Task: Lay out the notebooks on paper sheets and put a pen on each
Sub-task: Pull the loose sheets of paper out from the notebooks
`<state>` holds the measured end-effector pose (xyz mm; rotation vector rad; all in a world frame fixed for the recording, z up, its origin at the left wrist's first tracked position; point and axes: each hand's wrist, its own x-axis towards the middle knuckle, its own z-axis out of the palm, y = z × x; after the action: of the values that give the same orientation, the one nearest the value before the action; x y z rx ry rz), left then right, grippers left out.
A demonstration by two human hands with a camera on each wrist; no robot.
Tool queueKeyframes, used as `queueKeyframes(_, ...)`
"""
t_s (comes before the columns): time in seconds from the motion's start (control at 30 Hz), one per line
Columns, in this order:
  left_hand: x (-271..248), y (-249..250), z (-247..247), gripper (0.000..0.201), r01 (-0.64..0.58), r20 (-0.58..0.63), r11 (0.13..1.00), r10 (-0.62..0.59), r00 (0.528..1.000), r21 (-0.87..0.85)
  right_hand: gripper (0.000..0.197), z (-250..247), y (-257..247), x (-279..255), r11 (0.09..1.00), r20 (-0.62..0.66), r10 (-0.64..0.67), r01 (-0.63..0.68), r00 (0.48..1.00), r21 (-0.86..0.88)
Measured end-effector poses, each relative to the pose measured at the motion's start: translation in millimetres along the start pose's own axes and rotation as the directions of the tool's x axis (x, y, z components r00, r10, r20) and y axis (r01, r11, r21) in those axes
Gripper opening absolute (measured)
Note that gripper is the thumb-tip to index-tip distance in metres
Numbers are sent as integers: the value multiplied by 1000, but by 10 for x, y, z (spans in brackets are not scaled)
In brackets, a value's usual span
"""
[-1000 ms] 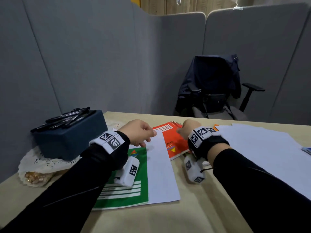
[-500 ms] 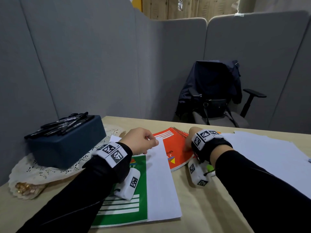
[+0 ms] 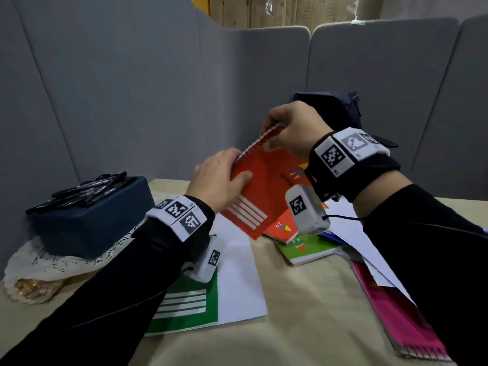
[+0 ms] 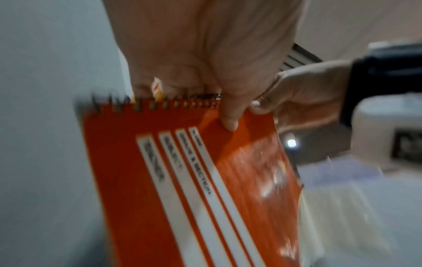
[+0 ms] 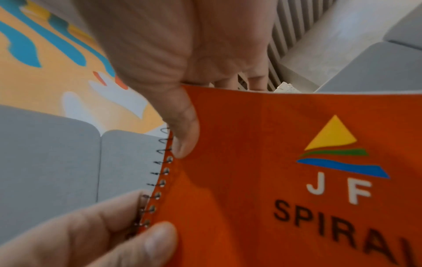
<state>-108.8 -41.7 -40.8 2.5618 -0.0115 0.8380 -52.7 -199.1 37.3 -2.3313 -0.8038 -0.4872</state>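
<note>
An orange spiral notebook [image 3: 264, 186] [image 4: 205, 189] [image 5: 274, 171] is held tilted in the air above the table. My left hand [image 3: 219, 178] [image 4: 219, 75] grips its spiral edge, thumb on the cover. My right hand [image 3: 293, 130] [image 5: 182, 101] pinches the top corner by the spiral. A green notebook [image 3: 184, 305] lies on a white paper sheet [image 3: 237, 281] at the near left. Another orange notebook [image 3: 280, 228] and a green one [image 3: 306, 249] lie stacked in the middle. Black pens [image 3: 87, 188] rest on a dark blue box [image 3: 92, 223].
A pink notebook [image 3: 396, 313] lies at the right, partly under loose white sheets [image 3: 351, 233]. The blue box stands on a lace doily [image 3: 52, 262] at the left. Grey partition panels [image 3: 132, 88] close off the back. Bare table [image 3: 317, 326] shows at the near middle.
Both hands have lifted the orange notebook from the pile on the table into the air and tilted it. The notebooks beneath it now show.
</note>
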Motion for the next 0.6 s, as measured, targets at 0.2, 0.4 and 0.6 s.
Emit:
queueKeyframes(0.2,10,144,-113,16,125,97,980,-111,989,-155,60,43,188,-112,977,-176,184,-160,967,138)
queueKeyframes(0.4,-54,44,-118,22,294,136,922,-267,954,-252,67,294,572,-378,799,247,522,-569,817,193)
queueKeyframes(0.6,-117,-23,-99,39,415,201,897,-382,902,-154,19,527,569,-510,667,535,483,-687,693,288)
